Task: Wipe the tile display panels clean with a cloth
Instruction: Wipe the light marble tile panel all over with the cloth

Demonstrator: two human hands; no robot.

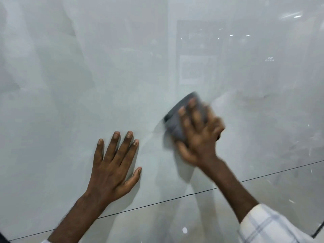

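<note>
A large glossy pale-grey tile panel fills the view. Just past centre toward 3 o'clock, a folded dark-grey cloth lies flat against it. The right hand, coming up from a white checked sleeve at 5 o'clock, presses on the cloth with its fingers released and spread across the fabric. The hand is motion-blurred, so I cannot tell whether the thumb hooks the cloth's lower edge. At 7 o'clock the left hand rests flat on the panel, fingers straight and splayed, grasping nothing.

The wiping looks mid-course. A faint curved track arcs out from the cloth's edge toward 7 o'clock. Hazy smears and pale flecks remain at the far 3 o'clock side. Below the thin dark seam, the beige lower tile panel at 6 o'clock shows white specks and probably still needs a pass.
</note>
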